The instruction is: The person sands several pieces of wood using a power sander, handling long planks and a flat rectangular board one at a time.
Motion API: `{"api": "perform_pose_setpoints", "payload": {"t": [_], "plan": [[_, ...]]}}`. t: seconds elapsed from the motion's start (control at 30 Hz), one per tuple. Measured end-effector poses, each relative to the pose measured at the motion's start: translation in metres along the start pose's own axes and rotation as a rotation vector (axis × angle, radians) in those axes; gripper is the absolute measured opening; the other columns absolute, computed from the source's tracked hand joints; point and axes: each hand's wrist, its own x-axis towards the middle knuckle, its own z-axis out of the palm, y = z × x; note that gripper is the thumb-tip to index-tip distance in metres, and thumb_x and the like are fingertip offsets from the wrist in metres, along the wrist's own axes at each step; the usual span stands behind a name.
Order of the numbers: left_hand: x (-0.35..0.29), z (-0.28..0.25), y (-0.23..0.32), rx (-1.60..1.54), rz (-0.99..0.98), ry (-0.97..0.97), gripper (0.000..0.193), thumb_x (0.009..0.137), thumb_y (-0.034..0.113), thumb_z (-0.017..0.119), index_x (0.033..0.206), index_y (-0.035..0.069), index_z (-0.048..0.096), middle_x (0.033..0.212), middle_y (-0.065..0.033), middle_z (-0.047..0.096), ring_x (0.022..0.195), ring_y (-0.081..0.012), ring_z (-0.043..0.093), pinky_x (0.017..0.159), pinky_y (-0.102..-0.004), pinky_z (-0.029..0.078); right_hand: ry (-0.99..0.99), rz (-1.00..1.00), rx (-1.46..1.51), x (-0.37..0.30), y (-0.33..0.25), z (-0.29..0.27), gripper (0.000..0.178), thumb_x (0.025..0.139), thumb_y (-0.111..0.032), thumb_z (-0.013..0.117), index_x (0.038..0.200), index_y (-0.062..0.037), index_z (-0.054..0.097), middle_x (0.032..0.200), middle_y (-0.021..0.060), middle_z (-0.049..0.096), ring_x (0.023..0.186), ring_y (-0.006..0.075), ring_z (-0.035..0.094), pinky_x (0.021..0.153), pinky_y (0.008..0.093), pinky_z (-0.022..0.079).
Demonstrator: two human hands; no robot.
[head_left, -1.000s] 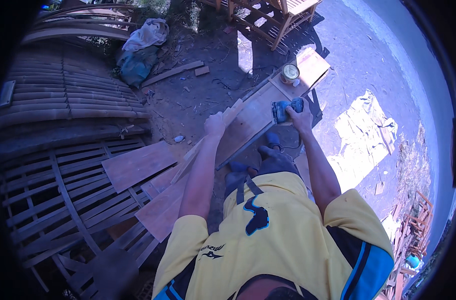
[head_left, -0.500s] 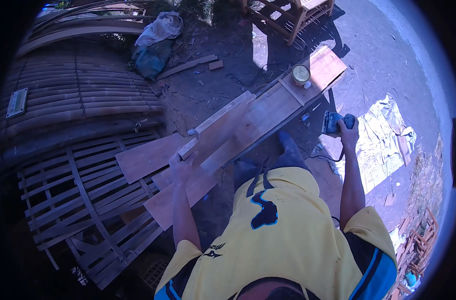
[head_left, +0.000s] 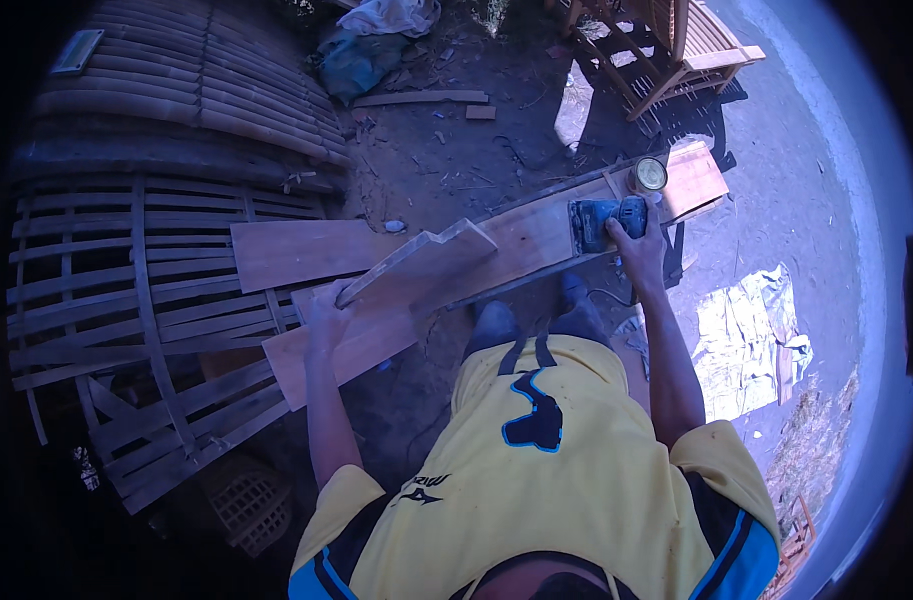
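Note:
My left hand is closed around the near left end of a wooden board, which is tilted over the workbench. My right hand grips a blue power sander, a dusty tool with a dark rounded body. The sander is over the middle of a long, narrow wooden bench, to the right of the board; whether it touches the bench top I cannot tell. Just beyond my right hand, a round tin stands on the bench.
Loose flat boards lie on a slatted bamboo platform at left. A wooden chair stands at the far right. A white sheet is spread on the ground at right. Wood offcuts and a blue-green sack lie beyond the bench.
My right hand has brought the sander leftward from beside the bench to over it. The board in my left hand has tipped from standing on edge to a flatter slant. The whole view has shifted.

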Motion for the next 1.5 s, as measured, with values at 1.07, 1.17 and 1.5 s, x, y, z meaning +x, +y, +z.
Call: {"api": "perform_pose_setpoints", "payload": {"t": [1.07,1.17,1.5], "plan": [[0.007,0.040,0.033,0.135,0.270,-0.077,0.036,0.094,0.040,0.077,0.117,0.013,0.069,0.105,-0.0119,0.079,0.096,-0.0377,0.077,0.083,-0.0534,0.060,-0.186,-0.349,-0.669,-0.095,-0.178,0.162,0.088,0.085,-0.038,0.082,0.160,-0.0140,0.043,0.113,0.0287,0.061,0.097,0.0483,0.070,0.083,0.0541,0.058],[0.003,0.038,0.039,0.152,0.273,-0.087,0.029,0.097,0.037,0.075,0.115,0.014,0.073,0.100,-0.0144,0.079,0.095,-0.0389,0.077,0.081,-0.0528,0.062,-0.236,-0.331,-0.683,-0.099,-0.178,0.161,0.086,0.086,-0.038,0.082,0.159,-0.0123,0.044,0.116,0.0292,0.061,0.100,0.0486,0.070,0.085,0.0543,0.059],[0.000,0.031,0.044,0.205,0.292,-0.073,0.037,0.096,0.043,0.075,0.117,0.014,0.066,0.104,-0.0144,0.079,0.091,-0.0397,0.077,0.079,-0.0545,0.061,-0.242,-0.288,-0.620,-0.090,-0.176,0.155,0.088,0.087,-0.039,0.081,0.160,-0.0128,0.041,0.123,0.0317,0.059,0.101,0.0519,0.071,0.088,0.0557,0.060]]}}
